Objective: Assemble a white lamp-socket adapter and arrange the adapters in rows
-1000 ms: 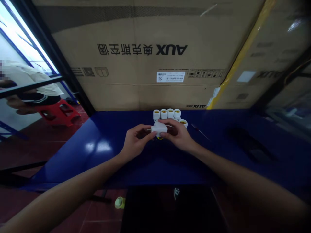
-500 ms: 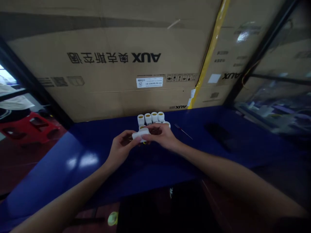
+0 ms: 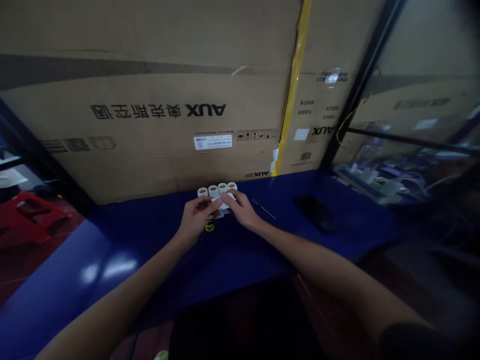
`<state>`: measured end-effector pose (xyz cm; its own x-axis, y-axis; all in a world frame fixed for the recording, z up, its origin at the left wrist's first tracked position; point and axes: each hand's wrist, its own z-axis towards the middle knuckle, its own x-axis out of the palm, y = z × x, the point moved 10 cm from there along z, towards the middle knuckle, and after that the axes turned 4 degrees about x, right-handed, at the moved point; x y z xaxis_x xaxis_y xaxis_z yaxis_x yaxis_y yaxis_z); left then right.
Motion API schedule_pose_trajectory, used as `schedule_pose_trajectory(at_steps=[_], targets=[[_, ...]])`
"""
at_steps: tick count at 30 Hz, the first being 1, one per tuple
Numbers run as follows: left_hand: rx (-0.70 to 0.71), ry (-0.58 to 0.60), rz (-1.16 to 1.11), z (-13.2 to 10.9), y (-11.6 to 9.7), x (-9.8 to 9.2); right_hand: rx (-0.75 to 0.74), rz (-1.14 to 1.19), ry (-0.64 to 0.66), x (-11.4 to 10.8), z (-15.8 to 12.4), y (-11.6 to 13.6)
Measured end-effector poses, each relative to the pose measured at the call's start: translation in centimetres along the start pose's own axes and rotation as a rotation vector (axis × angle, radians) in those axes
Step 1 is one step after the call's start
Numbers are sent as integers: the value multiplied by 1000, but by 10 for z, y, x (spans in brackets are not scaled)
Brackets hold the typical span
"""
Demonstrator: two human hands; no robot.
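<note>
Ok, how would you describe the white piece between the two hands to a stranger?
Start at the big AUX carton behind the dark blue table. Along the table's back edge stands a row of white holders with yellow insides. Just in front, the white piece is pinched between the left hand and right hand, the only one held.

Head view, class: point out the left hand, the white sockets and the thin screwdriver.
Left hand [image 3: 195, 216]: head view, back of the hand.
White sockets [image 3: 222, 188]: head view, top of one socket.
Thin screwdriver [image 3: 264, 210]: head view, on its shaft.
</note>
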<state>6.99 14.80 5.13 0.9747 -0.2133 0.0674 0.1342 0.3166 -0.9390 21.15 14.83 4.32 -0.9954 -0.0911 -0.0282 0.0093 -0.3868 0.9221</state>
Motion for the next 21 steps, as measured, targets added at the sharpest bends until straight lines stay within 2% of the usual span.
schedule_pose_trajectory(at_steps=[6, 11, 13, 17, 19, 21], targets=[[31, -76, -21, -8, 5, -13, -11, -30, -37, 9, 0, 1], [79, -70, 26, -7, 0, -14, 34, 51, -22, 11, 2, -3], [102, -70, 51, -6, -1, -15, 106, 116, 48, 14, 6, -10], [127, -39, 69, -3, -3, -19, 293, 325, 298, 29, 5, -17], [140, -13, 54, -3, -4, -21, 341, 396, 338, 30, 3, -14], [158, 3, 39, -3, -4, -23, 350, 425, 316, 26, 1, -11]])
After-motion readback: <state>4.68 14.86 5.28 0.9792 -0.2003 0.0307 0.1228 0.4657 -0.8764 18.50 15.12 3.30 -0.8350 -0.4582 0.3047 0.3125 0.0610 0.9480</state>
